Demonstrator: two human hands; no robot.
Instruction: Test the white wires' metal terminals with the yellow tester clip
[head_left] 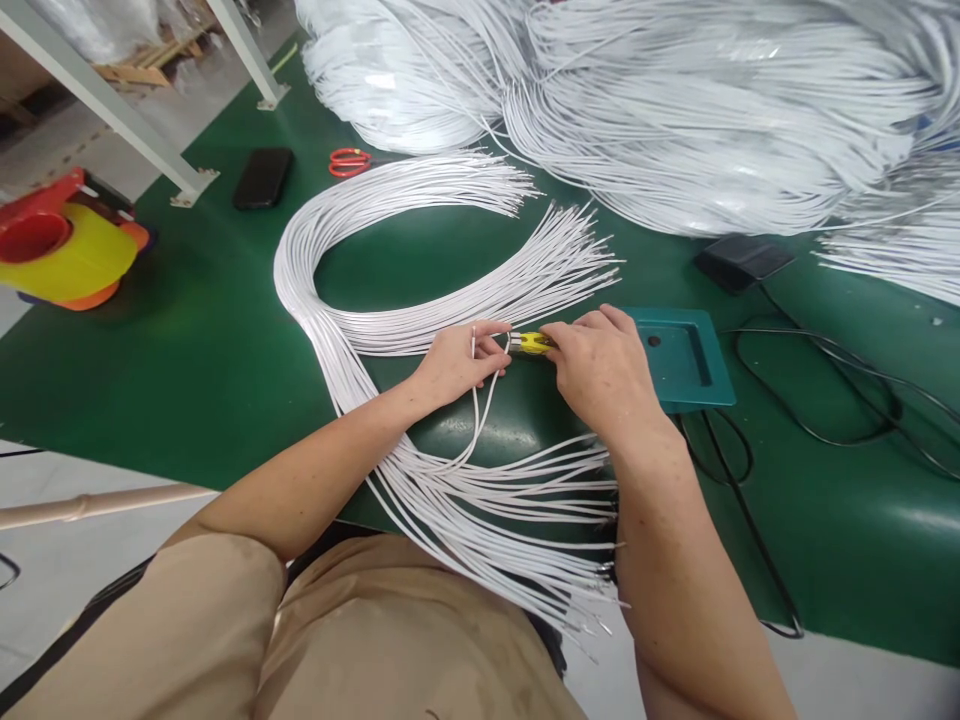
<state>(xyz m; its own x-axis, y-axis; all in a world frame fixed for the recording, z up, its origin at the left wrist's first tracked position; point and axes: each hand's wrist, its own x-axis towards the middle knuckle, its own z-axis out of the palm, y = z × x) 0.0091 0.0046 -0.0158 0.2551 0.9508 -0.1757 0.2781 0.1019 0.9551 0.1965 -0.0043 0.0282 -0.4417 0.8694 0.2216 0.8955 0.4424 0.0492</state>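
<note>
My left hand (461,362) pinches a white wire (484,425), which loops up between the fingers from a bundle below. The fingers of my right hand (600,365) close around a small yellow-and-black tool (534,343) with a silver metal end. That end meets my left fingertips beside the wire; its exact contact and the tool's kind are hard to make out. Under my left forearm runs the bent bundle of white wires (360,330), its cut ends fanning to the right. A lower fan of wires (480,520) spreads between my forearms toward the table's front edge.
Big heaps of white wire (712,110) cover the back. A teal tray-like box (716,350) sits right of my right hand, near black cables (817,430) and a black object (742,262). Red-handled scissors (349,162), a black phone (262,178) and a yellow-red tape dispenser (90,255) lie left.
</note>
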